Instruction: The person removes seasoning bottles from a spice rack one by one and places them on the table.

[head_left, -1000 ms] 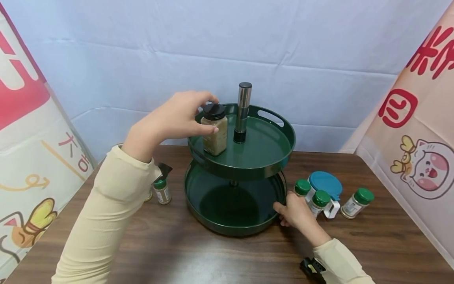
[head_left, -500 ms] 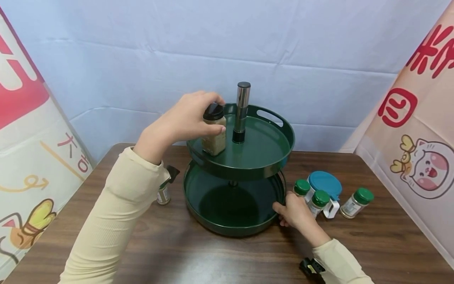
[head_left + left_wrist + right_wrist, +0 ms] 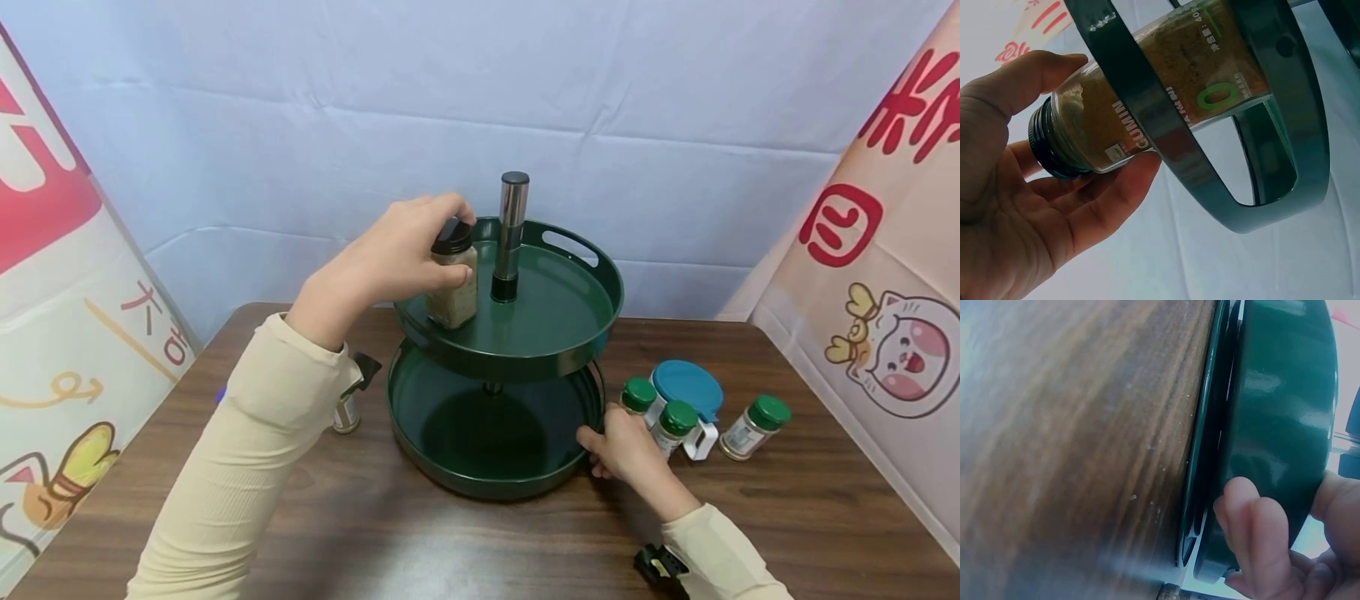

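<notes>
A clear jar of brown cumin (image 3: pixel 1100 119) with a black lid (image 3: pixel 452 237) stands upright at the left of the upper green tray (image 3: pixel 562 308). My left hand (image 3: pixel 382 258) holds it near the top, thumb on one side and fingers on the other. In the left wrist view, the tray's rim and handle cutout cross in front of the jar. The lower green tray (image 3: pixel 495 490) has its right side pinched by my right hand (image 3: pixel 626 446), thumb over the rim and fingers against the outer wall (image 3: pixel 1279 425). A metal post (image 3: pixel 512 225) rises from the upper tray.
Right of the trays, green-capped shakers (image 3: pixel 678 419) crowd a blue-lidded container (image 3: pixel 688 387) with a white handle. Another green-capped shaker (image 3: pixel 753 429) stands farther right. A small bottle (image 3: pixel 346 414) is partly hidden by the left sleeve. A pale cloth (image 3: pixel 675 125) hangs behind the table.
My left hand has shifted slightly right and closed in around the jar, its thumb now farther across the front. The jar and my right hand stay almost where they were.
</notes>
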The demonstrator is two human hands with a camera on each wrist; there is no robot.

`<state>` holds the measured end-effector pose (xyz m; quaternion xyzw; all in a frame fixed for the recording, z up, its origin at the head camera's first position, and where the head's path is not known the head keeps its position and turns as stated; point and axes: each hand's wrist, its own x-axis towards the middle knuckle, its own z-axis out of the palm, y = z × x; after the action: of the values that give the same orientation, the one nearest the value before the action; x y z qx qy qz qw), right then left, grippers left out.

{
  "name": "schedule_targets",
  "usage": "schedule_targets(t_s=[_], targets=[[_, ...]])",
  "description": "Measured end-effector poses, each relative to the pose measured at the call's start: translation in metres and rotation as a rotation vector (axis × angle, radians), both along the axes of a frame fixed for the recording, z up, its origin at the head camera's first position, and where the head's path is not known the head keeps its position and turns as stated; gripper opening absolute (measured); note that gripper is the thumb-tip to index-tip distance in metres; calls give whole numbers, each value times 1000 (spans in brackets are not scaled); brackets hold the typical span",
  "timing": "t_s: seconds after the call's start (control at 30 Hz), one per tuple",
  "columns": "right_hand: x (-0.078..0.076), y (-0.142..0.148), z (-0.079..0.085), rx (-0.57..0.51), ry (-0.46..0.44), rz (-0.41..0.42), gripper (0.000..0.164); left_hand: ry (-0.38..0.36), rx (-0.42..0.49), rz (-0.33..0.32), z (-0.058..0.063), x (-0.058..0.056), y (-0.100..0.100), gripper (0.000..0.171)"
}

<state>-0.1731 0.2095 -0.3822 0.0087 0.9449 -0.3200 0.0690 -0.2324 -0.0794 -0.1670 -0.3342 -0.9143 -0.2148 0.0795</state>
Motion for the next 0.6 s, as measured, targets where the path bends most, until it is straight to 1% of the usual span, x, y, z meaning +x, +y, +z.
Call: schedule_targets(t_s=[0.27,0.37,0.47,0.6], targets=[[0,-1,-1,-18,5,-9,25,23,-5,3,-1,0,0,45],[0,-2,-1,-17,8,-8,25,44,-6,-5,-1,1,-1,44],[-1,-2,-1,-23,4,-4,26,73,-1,-26,2,3,-2,42],[-2,-2,0,-27,-2,1,30,108,19,-49,9,8,-5,40]])
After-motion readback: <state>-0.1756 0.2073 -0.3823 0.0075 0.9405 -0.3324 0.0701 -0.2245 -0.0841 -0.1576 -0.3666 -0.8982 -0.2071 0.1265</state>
